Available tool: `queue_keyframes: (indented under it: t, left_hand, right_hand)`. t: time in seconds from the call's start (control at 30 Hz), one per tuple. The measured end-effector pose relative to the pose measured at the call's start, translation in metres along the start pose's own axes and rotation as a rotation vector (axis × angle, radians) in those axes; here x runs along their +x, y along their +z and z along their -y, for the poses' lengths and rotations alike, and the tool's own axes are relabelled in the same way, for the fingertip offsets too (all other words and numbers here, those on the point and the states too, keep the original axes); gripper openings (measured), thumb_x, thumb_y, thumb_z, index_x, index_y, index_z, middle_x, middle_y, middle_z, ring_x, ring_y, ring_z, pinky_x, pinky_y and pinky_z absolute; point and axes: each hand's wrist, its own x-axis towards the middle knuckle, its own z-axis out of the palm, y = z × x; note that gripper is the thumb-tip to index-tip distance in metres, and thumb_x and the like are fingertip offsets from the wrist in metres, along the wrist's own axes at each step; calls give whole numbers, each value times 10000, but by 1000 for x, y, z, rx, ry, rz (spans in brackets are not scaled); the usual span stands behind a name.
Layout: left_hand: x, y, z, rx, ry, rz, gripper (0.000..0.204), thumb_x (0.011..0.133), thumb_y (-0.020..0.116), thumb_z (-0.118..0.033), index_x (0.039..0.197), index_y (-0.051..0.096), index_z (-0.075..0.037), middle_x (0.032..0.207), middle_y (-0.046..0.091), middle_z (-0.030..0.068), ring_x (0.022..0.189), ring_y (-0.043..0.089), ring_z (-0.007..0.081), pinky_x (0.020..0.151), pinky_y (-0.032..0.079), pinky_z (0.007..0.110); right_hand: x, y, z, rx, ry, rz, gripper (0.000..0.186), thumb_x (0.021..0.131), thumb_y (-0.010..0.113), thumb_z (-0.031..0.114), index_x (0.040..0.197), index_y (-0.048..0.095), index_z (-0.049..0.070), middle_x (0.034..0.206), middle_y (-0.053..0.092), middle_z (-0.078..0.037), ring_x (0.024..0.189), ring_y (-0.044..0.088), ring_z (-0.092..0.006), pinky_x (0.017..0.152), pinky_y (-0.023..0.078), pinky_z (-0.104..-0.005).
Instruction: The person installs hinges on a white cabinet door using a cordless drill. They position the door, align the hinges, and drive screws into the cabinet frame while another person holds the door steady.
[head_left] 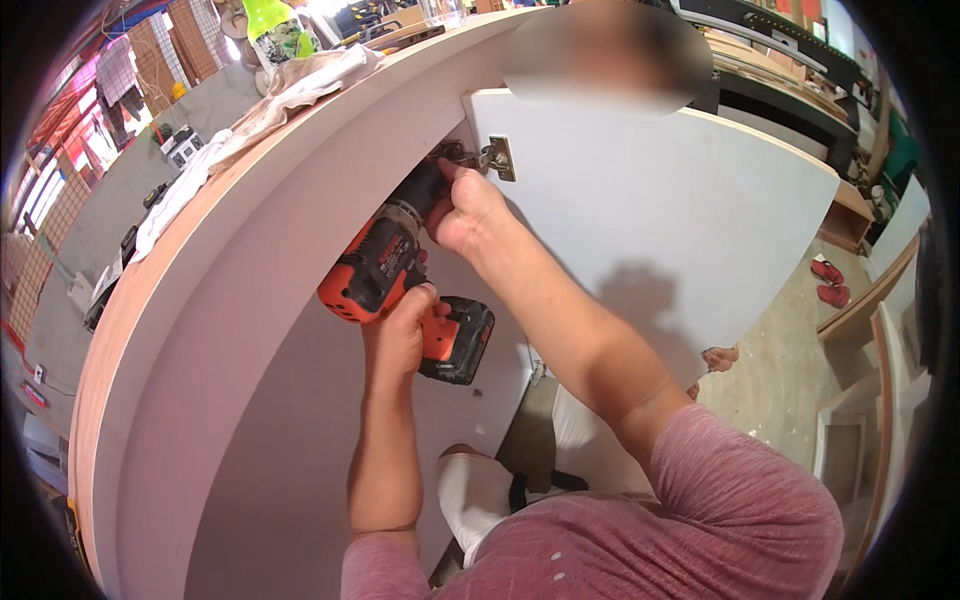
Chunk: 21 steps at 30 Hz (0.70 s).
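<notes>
My left hand (402, 315) is wrapped round the grip of an orange and black cordless drill (385, 255), whose black battery sticks out at the lower right. The drill's nose points up at a metal cabinet hinge (492, 158) in the corner between cabinet and door. My right hand (468, 208) closes on the front of the drill by the chuck, its fingertips beside the hinge and partly hidden. The hinge's cup plate sits on the white cabinet door (670, 210), which stands swung out. The bit's tip and any screw cannot be made out.
A curved wood-edged cabinet top (270, 150) carries a white cloth (215, 155) and a green bottle (272, 35). Another person, partly blurred, is behind the door; a foot (720, 358) shows below it. Red sandals (830, 283) lie on the floor near wooden frames (885, 400).
</notes>
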Motion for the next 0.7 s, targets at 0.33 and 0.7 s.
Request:
queue_keyframes:
  t: [0.33, 0.7]
  left_hand:
    - [6, -2, 3, -33, -80, -38, 388, 793, 591, -33, 1179, 590, 5, 799, 591, 56, 633, 606, 156, 555, 537, 328]
    - [13, -9, 6, -43, -105, -30, 275, 798, 619, -33, 1069, 612, 13, 791, 605, 70, 633, 617, 163, 563, 532, 317]
  right_hand:
    - [-31, -24, 12, -380, 129, 221, 357, 1043, 404, 346, 1180, 522, 38, 1113, 614, -154, 983, 599, -305, 873, 493, -466]
    - [-37, -39, 12, -590, 14, 249, 473, 1000, 480, 487, 1186, 524, 55, 1019, 615, -138, 890, 605, -267, 808, 482, -425]
